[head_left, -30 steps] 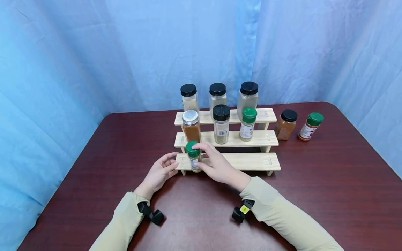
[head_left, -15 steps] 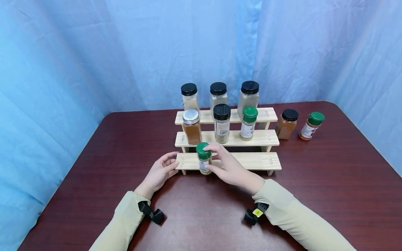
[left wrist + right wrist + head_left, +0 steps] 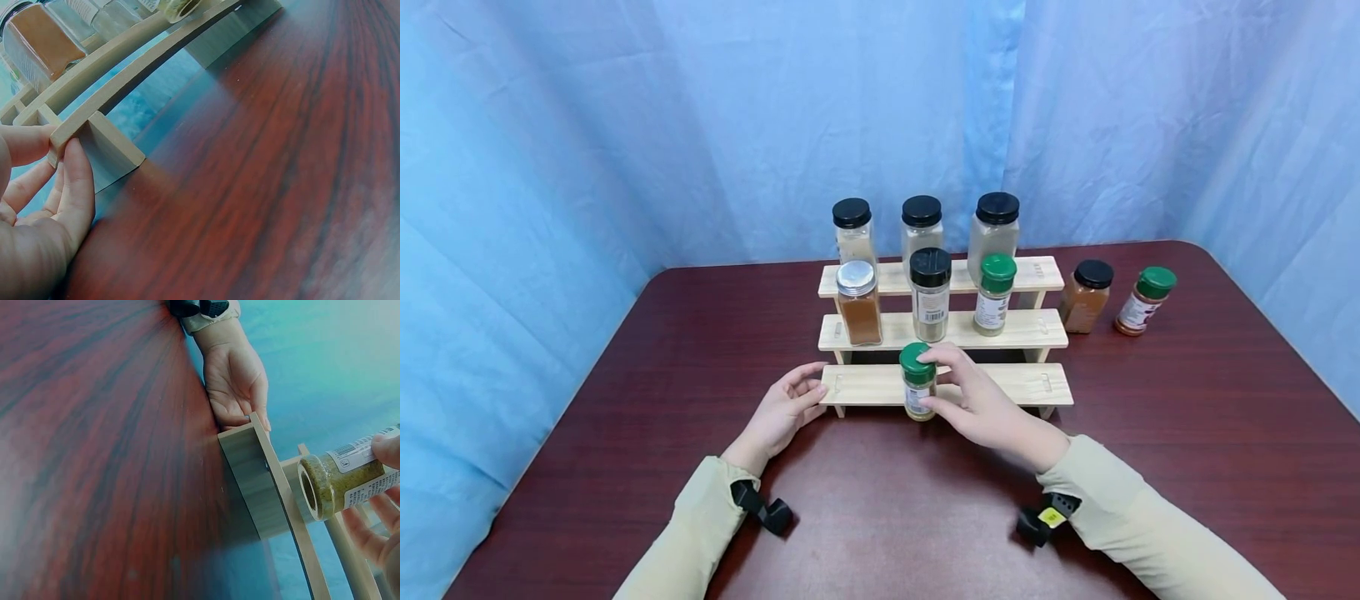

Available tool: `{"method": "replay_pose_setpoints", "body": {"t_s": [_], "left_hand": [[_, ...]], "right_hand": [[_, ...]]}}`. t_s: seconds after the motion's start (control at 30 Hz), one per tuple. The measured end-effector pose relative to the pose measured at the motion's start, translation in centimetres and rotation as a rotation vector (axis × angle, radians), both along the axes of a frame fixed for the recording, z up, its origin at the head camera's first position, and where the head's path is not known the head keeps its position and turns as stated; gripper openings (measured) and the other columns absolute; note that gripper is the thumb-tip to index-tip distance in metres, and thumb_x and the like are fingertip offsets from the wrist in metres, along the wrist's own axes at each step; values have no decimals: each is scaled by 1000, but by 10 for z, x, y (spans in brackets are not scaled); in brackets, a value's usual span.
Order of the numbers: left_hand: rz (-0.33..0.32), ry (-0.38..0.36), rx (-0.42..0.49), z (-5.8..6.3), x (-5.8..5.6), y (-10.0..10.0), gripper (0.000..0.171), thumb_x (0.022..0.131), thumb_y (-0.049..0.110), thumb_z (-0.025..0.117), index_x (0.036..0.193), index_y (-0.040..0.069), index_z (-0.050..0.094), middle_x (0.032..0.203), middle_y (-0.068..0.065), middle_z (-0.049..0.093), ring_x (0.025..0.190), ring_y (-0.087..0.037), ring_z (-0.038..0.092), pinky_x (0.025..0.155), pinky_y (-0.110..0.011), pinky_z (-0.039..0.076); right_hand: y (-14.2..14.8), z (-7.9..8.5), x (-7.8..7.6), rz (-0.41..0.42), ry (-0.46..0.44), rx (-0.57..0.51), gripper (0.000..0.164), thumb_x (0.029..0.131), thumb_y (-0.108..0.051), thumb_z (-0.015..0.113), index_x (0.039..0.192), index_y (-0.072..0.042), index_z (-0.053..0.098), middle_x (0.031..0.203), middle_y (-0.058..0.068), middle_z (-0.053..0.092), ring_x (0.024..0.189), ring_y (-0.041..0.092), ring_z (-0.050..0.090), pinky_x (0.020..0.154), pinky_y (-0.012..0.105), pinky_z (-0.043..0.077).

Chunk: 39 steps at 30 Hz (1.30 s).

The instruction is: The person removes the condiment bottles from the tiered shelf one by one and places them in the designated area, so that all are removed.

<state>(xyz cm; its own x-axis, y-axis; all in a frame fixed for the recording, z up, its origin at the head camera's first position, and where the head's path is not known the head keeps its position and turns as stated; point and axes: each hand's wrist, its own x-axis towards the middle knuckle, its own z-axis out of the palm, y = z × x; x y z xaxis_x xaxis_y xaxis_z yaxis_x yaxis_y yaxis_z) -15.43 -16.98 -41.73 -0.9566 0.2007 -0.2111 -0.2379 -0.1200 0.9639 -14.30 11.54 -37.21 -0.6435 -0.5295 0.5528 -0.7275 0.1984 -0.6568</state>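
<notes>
A small green-capped spice jar (image 3: 917,393) is upright at the lowest shelf's front edge, left of its middle. My right hand (image 3: 992,408) grips it from the right, thumb in front and a finger at the cap. In the right wrist view the jar's base (image 3: 309,487) overhangs the shelf edge; whether it touches the wood I cannot tell. My left hand (image 3: 781,414) pinches the left end of the wooden three-tier rack (image 3: 865,385). The left wrist view shows thumb and fingers on that shelf corner (image 3: 62,140).
The middle tier holds a silver-lidded brown jar (image 3: 859,312), a black-capped jar (image 3: 931,300) and another green-capped jar (image 3: 994,300). Black-lidded jars (image 3: 992,237) line the top tier. Right of the rack stand a black-lidded orange-brown jar (image 3: 1085,300) and a green-capped jar (image 3: 1142,304).
My right hand has carried the green-capped jar rightward along the lowest shelf, from its left end toward the middle. The left hand stays at the rack's left end.
</notes>
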Motion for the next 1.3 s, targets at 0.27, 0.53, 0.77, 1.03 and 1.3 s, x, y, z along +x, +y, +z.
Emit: {"method": "replay_pose_setpoints", "body": {"t_s": [0.27,0.53,0.77,1.03,1.3], "left_hand": [[2,1,10,0,0,0,50,96,-3,47,142,-5,29,87,9,58,77,-1,59,71,-16,49],[10,-3,11,-1,1,1,50,96,-3,47,142,-5,29,87,9,58,77,-1,59,70,-16,50],[11,-5,6,0,0,1,49,96,-2,47,142,-4,30,87,9,59,77,-1,59,70,-16,50],[12,-5,14,-1,0,1,48,96,-2,47,141,-3,32,87,9,59,77,-1,59,70,-16,50],[1,11,-9,-2,-1,0,49,96,-1,47,142,-4,30,90,9,59,79,-1,60,72,-17,50]], "right_hand": [[16,0,1,-47,-14,1,56,77,15,67,122,-2,39,121,17,48,110,6,49,83,33,52],[32,-4,2,-64,18,47,57,75,17,67,122,-1,40,120,15,48,110,1,47,82,33,53],[48,-1,5,-123,41,80,60,73,18,68,122,-1,40,119,16,49,111,-6,43,80,35,54],[69,1,6,-166,25,31,63,70,24,67,122,4,40,120,-6,49,106,-10,46,86,11,45],[92,6,4,-231,3,34,67,71,25,64,127,5,33,122,-21,43,104,-12,48,85,6,42]]}}
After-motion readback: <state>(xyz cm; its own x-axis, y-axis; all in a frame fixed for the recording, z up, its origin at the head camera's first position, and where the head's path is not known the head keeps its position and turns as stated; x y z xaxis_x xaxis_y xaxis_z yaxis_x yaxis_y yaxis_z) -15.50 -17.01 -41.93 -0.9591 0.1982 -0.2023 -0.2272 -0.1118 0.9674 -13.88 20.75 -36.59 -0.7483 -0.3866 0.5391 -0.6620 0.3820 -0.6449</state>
